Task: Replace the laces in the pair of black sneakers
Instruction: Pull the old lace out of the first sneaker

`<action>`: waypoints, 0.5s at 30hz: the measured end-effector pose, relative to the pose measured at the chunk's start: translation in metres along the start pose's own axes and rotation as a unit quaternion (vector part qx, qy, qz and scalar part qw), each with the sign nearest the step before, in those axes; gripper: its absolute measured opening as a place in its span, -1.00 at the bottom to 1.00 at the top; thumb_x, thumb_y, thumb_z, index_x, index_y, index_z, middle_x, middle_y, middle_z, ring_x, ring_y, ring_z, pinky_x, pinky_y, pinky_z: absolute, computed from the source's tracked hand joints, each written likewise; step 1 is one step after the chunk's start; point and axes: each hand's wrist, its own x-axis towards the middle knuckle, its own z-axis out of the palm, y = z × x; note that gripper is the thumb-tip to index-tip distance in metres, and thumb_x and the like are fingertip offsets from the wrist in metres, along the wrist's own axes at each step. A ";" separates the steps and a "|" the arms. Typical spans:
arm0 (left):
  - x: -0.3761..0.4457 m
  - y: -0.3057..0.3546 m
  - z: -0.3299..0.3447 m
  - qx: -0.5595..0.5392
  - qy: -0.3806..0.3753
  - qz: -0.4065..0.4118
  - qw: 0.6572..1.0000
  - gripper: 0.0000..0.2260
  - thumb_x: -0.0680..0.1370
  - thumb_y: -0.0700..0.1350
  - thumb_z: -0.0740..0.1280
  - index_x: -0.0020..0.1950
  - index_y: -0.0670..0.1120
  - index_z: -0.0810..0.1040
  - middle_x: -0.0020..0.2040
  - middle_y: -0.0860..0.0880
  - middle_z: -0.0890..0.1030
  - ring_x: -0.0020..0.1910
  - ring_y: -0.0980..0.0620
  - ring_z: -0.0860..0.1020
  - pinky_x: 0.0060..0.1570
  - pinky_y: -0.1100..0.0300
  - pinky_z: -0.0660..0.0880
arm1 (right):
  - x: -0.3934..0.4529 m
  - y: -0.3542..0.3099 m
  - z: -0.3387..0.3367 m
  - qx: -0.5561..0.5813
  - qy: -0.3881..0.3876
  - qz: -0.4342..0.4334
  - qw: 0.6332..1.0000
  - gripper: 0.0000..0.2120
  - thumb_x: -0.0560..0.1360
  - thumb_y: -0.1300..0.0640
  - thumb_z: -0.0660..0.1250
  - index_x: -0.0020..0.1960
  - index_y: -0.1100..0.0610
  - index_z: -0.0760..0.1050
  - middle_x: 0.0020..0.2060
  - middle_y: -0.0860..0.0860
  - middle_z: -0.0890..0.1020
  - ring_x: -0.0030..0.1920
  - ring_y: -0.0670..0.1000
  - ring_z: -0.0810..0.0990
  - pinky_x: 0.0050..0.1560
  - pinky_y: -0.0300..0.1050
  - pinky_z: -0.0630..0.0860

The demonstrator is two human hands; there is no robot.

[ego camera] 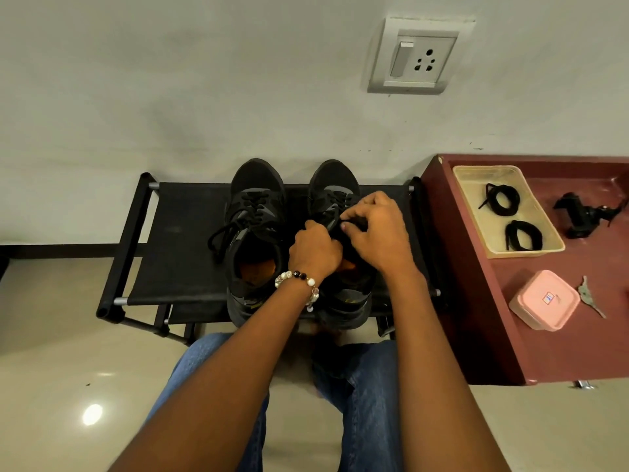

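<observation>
Head view looks down on 2 black sneakers side by side on a black shoe rack (177, 233), toes to the wall. Both hands work the right sneaker (335, 195), its long axis running away from the person; the left sneaker (255, 216) lies just beside, lace loose. Left hand (315, 250) and right hand (376, 229), fingers curled, each pinch the lace (332, 223) near the tongue. 2 coiled spare laces (503, 199) wait in a tray (476, 212) on the counter (493, 328), nearer the right hand
</observation>
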 end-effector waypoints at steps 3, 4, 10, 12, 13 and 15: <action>0.000 -0.001 0.000 0.002 0.002 0.001 1.000 -0.64 0.58 -0.08 0.24 0.30 -0.23 0.33 0.20 -0.24 0.49 0.11 -0.25 0.52 -0.15 0.05 0.38 | 0.001 -0.003 0.000 0.047 0.032 0.018 0.998 -0.95 0.48 0.17 0.42 -0.12 0.05 0.65 -0.03 -0.08 0.51 0.10 0.01 0.49 0.05 -0.01 0.53; 0.000 -0.001 0.000 0.001 0.001 0.002 1.000 -0.64 0.58 -0.08 0.24 0.30 -0.23 0.33 0.20 -0.24 0.49 0.11 -0.26 0.52 -0.14 0.05 0.39 | 0.001 -0.003 0.001 0.112 0.050 0.041 0.992 -0.91 0.46 0.20 0.42 -0.16 0.04 0.64 -0.05 -0.06 0.55 0.07 0.01 0.54 0.08 0.02 0.54; 0.003 -0.001 0.002 -0.004 -0.006 -0.003 1.000 -0.65 0.58 -0.10 0.24 0.31 -0.23 0.32 0.20 -0.24 0.49 0.12 -0.27 0.51 -0.11 0.02 0.43 | -0.002 -0.004 -0.025 0.681 0.141 0.158 0.701 -0.82 0.60 0.32 0.16 -0.11 0.17 0.48 -0.23 0.13 0.67 -0.20 0.10 0.63 -0.12 -0.06 0.55; 0.003 0.000 0.002 -0.003 -0.004 -0.003 1.000 -0.64 0.58 -0.10 0.24 0.31 -0.23 0.32 0.20 -0.24 0.49 0.12 -0.27 0.51 -0.12 0.04 0.42 | -0.002 -0.003 -0.025 0.714 0.143 0.171 0.664 -0.83 0.62 0.29 0.13 -0.11 0.16 0.43 -0.33 0.12 0.60 -0.32 0.08 0.56 -0.16 -0.01 0.51; 0.002 0.000 0.002 -0.001 -0.003 -0.003 1.000 -0.64 0.58 -0.10 0.24 0.32 -0.23 0.32 0.21 -0.24 0.48 0.13 -0.27 0.51 -0.12 0.04 0.41 | 0.000 -0.002 -0.021 0.685 0.147 0.171 0.693 -0.85 0.61 0.29 0.16 -0.10 0.15 0.44 -0.34 0.09 0.57 -0.34 0.03 0.52 -0.19 -0.04 0.49; 0.001 0.000 0.002 0.000 -0.002 -0.003 1.000 -0.64 0.58 -0.10 0.24 0.32 -0.24 0.32 0.22 -0.25 0.48 0.14 -0.28 0.51 -0.10 0.03 0.41 | 0.002 0.001 -0.013 0.522 0.142 0.140 0.829 -0.85 0.56 0.30 0.27 -0.09 0.08 0.51 -0.29 -0.01 0.58 -0.29 -0.07 0.53 -0.17 -0.08 0.52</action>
